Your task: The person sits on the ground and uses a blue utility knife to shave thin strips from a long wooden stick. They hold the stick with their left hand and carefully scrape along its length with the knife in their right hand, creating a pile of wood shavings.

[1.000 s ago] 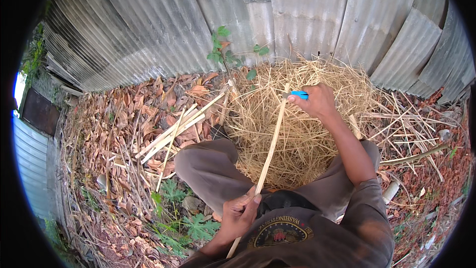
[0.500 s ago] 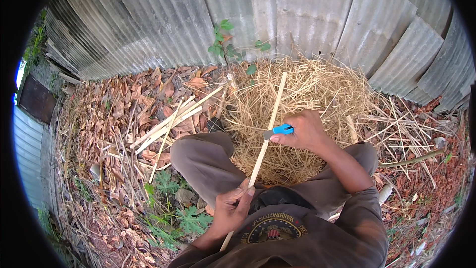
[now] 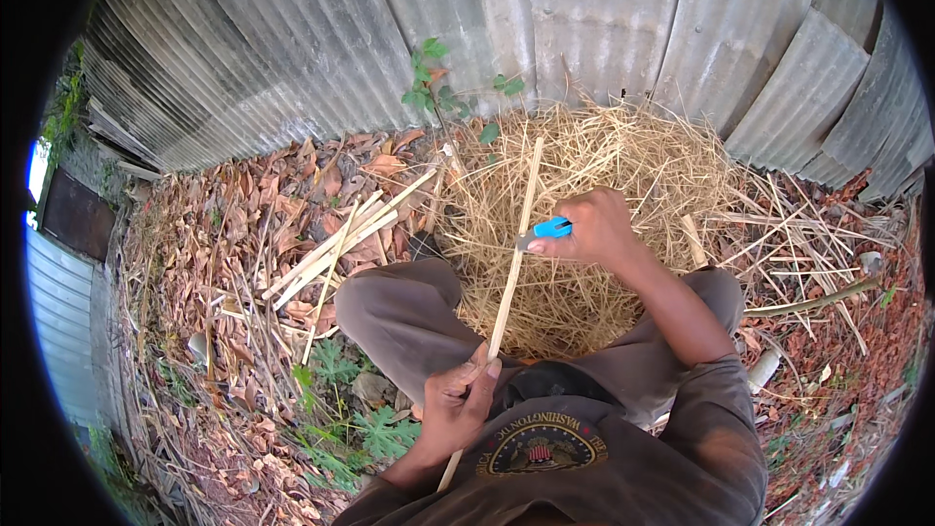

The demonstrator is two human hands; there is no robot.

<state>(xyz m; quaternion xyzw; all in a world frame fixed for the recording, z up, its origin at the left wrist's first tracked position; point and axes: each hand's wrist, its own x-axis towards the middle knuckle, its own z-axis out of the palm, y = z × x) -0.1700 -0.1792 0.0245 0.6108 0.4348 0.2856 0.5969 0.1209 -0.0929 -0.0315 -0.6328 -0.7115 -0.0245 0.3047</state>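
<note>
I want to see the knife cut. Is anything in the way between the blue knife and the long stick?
Nothing visible is in the way. The right hand holds the blue knife with its blade right against the long stick. The left hand grips the stick lower down, clear of the blade.

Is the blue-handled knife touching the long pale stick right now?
Touching. Head view: the blue-handled knife in the right hand meets the pale stick.
</note>
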